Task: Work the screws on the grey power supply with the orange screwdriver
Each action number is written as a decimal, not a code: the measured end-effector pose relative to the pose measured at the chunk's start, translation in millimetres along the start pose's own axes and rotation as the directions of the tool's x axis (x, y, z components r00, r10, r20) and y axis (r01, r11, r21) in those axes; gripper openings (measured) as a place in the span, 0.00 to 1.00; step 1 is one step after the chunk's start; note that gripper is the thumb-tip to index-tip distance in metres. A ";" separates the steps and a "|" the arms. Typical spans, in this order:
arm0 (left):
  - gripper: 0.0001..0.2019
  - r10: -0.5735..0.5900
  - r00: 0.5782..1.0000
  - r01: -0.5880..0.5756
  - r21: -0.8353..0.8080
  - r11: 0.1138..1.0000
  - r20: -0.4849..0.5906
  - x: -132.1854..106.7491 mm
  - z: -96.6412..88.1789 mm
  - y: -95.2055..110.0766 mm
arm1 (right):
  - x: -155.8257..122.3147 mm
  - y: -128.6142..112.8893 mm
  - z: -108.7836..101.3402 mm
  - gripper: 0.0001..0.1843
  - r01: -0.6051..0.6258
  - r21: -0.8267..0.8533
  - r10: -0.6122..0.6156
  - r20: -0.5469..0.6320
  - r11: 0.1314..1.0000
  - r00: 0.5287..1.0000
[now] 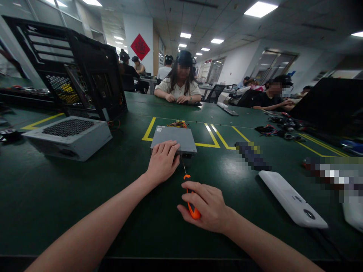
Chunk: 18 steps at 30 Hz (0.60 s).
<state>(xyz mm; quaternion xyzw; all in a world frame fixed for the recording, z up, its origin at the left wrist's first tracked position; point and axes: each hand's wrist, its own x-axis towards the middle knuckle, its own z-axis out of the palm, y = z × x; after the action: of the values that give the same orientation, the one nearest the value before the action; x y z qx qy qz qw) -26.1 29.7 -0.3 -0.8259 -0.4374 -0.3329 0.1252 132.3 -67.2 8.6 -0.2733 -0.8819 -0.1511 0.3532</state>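
A flat grey metal box (176, 138) lies on the dark green table (56, 196) inside a yellow taped rectangle, with coloured wires at its far edge. My left hand (163, 162) rests palm-down on the box's near left corner, fingers laid flat and together. My right hand (205, 206) is closed round the orange handle of a screwdriver (190, 198). Its thin shaft points forward, and the tip meets the near face of the box.
A second grey power-supply box (69, 138) sits at the left in front of an open black computer case (76, 71). A white device (292, 204) lies at the right, cables (279, 130) beyond it. Several seated people work at the table's far side.
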 end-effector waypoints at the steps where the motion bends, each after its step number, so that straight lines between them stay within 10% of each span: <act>1: 0.15 -0.001 1.000 0.001 0.003 1.000 0.001 -0.1 0.1 -0.1 | 1.0 -0.3 -1.1 0.08 0.004 -0.022 -0.004 0.006 1.000 1.000; 18: 0.15 -0.001 1.000 0.001 -0.007 1.000 -0.015 -0.6 1.6 -0.4 | -0.8 2.2 -2.0 0.08 0.003 -0.097 -0.007 -0.041 0.995 0.999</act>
<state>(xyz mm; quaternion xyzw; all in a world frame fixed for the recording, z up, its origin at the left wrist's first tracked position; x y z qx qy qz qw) -26.0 30.3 -1.9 -0.8235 -0.4358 -0.3408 0.1254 135.1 -66.7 9.6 -0.2849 -0.8666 -0.2001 0.3575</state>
